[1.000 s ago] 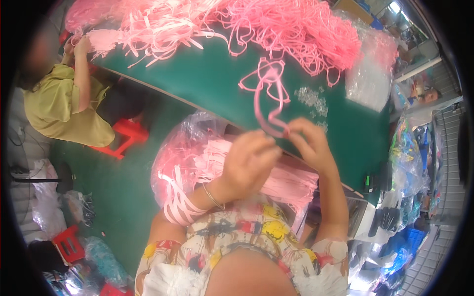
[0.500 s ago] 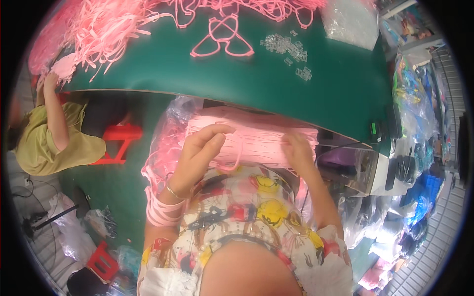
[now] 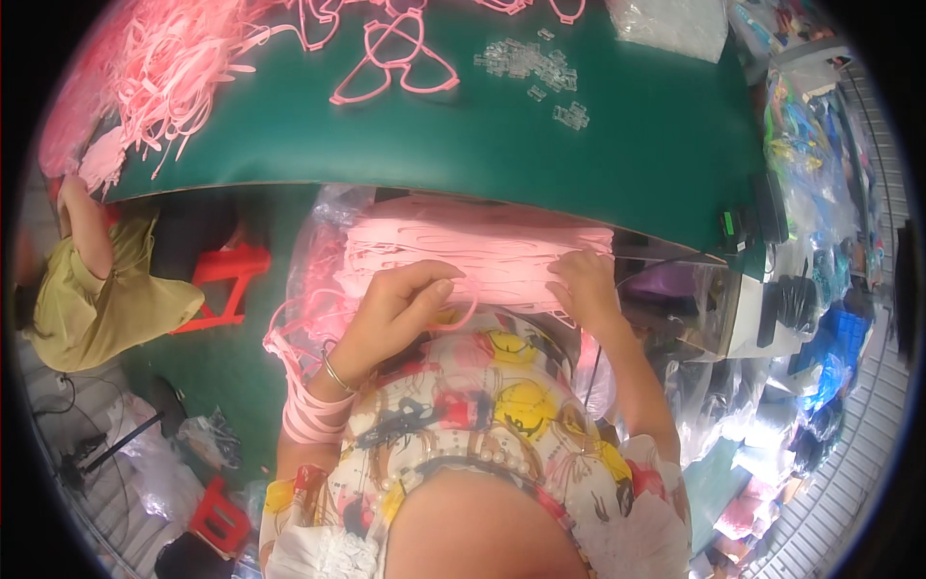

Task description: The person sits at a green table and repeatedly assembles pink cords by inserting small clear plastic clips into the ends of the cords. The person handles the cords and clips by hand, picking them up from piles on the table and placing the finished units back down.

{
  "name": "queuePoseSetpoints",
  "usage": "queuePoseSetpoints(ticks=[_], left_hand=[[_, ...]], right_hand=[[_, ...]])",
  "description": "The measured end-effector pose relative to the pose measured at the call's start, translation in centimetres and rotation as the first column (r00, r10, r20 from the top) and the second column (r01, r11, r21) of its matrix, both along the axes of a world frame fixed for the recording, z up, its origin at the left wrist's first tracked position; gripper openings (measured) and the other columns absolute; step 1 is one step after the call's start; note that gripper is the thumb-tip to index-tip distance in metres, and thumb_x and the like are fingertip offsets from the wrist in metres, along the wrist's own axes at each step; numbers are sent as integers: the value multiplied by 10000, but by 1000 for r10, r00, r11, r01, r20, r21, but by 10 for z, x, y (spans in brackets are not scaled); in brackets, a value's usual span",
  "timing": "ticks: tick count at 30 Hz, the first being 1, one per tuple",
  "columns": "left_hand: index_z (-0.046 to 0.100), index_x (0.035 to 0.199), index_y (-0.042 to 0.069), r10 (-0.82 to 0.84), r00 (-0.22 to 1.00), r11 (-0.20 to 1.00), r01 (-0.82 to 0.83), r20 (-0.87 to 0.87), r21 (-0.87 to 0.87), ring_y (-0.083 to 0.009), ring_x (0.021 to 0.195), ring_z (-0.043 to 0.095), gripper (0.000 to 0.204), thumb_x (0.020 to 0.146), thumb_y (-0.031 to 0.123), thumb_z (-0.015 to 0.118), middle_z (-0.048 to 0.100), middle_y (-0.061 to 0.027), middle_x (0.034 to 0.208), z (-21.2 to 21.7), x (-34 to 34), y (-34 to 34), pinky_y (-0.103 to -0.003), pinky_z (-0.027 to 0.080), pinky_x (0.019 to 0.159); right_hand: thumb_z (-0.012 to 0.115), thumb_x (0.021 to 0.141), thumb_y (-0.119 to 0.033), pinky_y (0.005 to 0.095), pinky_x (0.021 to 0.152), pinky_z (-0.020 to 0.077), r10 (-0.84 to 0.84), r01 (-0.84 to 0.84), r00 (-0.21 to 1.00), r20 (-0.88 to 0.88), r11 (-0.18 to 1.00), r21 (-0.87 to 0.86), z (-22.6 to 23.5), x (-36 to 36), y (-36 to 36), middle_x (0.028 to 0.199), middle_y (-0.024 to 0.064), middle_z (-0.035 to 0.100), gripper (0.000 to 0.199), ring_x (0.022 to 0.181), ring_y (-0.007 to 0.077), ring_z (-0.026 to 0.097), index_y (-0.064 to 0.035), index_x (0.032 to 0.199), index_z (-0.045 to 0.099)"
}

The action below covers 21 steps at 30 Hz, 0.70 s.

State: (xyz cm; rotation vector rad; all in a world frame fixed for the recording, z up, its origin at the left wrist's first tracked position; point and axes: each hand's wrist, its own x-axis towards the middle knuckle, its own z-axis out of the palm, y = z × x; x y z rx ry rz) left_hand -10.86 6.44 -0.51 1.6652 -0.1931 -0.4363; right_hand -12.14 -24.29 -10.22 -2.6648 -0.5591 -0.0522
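My left hand (image 3: 400,304) is closed in a pinch on a looped pink strap (image 3: 473,307), which curves out past the fingertips. Several more pink loops (image 3: 313,417) are wound around my left forearm below a bracelet. In front of my body lies a thick bundle of flat pink straps (image 3: 453,249), partly under the table edge. At the bundle's right end rests my right hand (image 3: 585,289), its fingers curled against the straps; what lies between its fingertips is too small to make out.
The green table (image 3: 405,150) carries a tangled pink strap pile (image 3: 174,77), crossed pink loops (image 3: 395,60), small clear plastic pieces (image 3: 529,63) and a clear bag (image 3: 670,24). At left, a person in a green top (image 3: 106,299) sits near a red stool (image 3: 227,280). Plastic bags crowd the right.
The view has shifted, so the table items sit higher and further left. My left hand still pinches the strap loop; my right hand stays at the bundle's right end.
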Motion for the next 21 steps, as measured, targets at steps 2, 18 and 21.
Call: queuePoseSetpoints(ticks=[2, 18, 21], left_hand=[[628, 1046, -43, -36, 997, 999, 35, -64, -14, -52, 659, 533, 236, 940, 145, 535, 596, -23, 724, -3, 0, -3, -230, 460, 585], [650, 972, 14, -439, 865, 897, 435, 243, 75, -333, 880, 613, 176, 857, 118, 567, 592, -171, 1060, -18, 21, -40, -384, 486, 789], [643, 985, 10, -396, 881, 915, 401, 257, 36, -325, 912, 610, 175, 856, 105, 572, 579, -165, 1086, -13, 20, -33, -378, 483, 811]], right_hand=[[707, 732, -143, 438, 854, 352, -5, 5, 1000, -21, 1000, -4, 3, 0, 1, 920, 52, 595, 151, 947, 279, 532, -103, 858, 634], [631, 812, -88, 310, 830, 450, 231, 91, 764, -603, 886, 455, 131, 18, 32, 795, 68, 646, 134, 820, 170, 612, -49, 941, 633], [592, 853, -62, 276, 730, 477, 412, 30, 689, -596, 805, 592, 142, 31, 20, 872, 62, 660, 165, 868, 124, 610, -11, 1004, 635]])
